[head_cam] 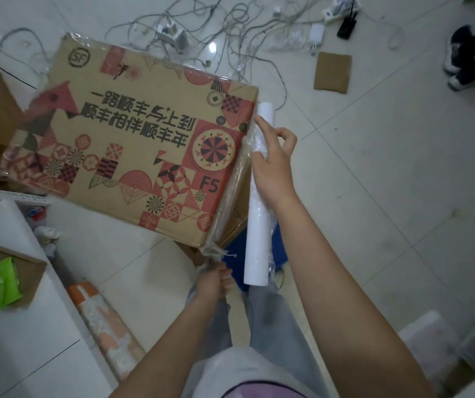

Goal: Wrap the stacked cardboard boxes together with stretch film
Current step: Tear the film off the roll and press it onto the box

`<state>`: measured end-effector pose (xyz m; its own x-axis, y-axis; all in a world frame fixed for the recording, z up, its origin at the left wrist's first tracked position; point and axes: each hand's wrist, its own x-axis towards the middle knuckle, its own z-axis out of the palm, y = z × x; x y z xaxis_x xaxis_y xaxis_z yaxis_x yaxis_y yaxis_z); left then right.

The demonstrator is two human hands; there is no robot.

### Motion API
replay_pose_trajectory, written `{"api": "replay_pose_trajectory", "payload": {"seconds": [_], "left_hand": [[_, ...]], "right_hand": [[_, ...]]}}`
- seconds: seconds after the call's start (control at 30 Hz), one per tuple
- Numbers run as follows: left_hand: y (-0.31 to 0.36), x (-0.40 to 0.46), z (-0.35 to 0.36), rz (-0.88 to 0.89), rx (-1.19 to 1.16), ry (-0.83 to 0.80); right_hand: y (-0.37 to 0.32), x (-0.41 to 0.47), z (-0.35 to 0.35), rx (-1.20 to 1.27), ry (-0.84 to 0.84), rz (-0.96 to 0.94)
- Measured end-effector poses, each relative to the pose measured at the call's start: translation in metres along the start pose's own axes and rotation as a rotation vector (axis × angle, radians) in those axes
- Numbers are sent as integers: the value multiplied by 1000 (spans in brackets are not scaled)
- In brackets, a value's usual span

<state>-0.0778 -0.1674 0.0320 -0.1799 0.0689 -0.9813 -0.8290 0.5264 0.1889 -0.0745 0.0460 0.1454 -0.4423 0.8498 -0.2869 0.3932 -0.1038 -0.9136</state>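
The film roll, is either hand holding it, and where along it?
The right hand grips the film roll on its upper half, fingers curled round it. The left hand grips the bunched film at the box's bottom corner.

The top cardboard box (133,145) is brown with red and black pictures and big black writing. It sits tilted on another brown box (232,222) under it. Clear stretch film (237,179) clings to its right side. The white film roll (259,202) stands just beside that side.
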Motion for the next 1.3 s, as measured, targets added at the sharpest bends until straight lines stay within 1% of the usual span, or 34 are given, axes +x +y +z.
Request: {"api": "replay_pose_trajectory", "payload": {"seconds": [0.07, 0.1, 0.13, 0.2, 0.3, 0.4, 0.47, 0.53, 0.6, 0.63, 0.7, 0.77, 0.83, 0.9, 0.97, 1.07, 1.13, 1.23, 1.3], "left_hand": [[9, -8, -8, 82, -282, 62], [12, -10, -8, 122, -386, 65], [16, -13, -8, 178, -469, 45], [28, -25, 3, 272, -550, -26], [46, -43, 16, 294, -596, -73], [52, -45, 18, 282, -590, -9], [50, -43, 10, 252, -568, 25], [51, -46, -3, 262, -560, 6], [56, -52, -18, 281, -534, 2], [58, -55, -27, 294, -519, 29], [65, -54, -46, 332, -542, 68], [71, -51, -60, 354, -641, 43], [74, -48, -65, 371, -805, -23], [75, -44, -65, 342, -991, -100], [77, -39, -65, 273, -1123, -154], [85, -31, -65, 196, -1246, -206], [86, -36, -63, 182, -1251, -220], [80, -44, -65, 162, -1177, -311], [75, -45, -70, 129, -1088, -319]], "right_hand": [[-9, 4, -5, -95, -58, -23], [-12, 6, -7, -141, -89, -29], [-16, 6, -10, -179, -113, -35], [-23, 6, -13, -268, -145, -65], [-29, 0, -9, -391, -180, -30], [-33, -10, -5, -423, -195, -4], [-34, -17, -3, -461, -214, 10], [-34, -28, 0, -549, -224, 22], [-31, -41, 9, -645, -219, -10], [-27, -47, 15, -641, -221, -23], [-25, -58, 26, -566, -212, 31], [-25, -68, 38, -539, -191, 58], [-24, -75, 48, -564, -175, 57], [-23, -76, 55, -501, -125, 130], [-23, -74, 56, -445, -76, 194], [-26, -68, 54, -420, -71, 211], [-26, -66, 54, -392, -58, 218], [-24, -68, 55, -364, -54, 220], [-22, -70, 56, -348, -47, 214]]}}
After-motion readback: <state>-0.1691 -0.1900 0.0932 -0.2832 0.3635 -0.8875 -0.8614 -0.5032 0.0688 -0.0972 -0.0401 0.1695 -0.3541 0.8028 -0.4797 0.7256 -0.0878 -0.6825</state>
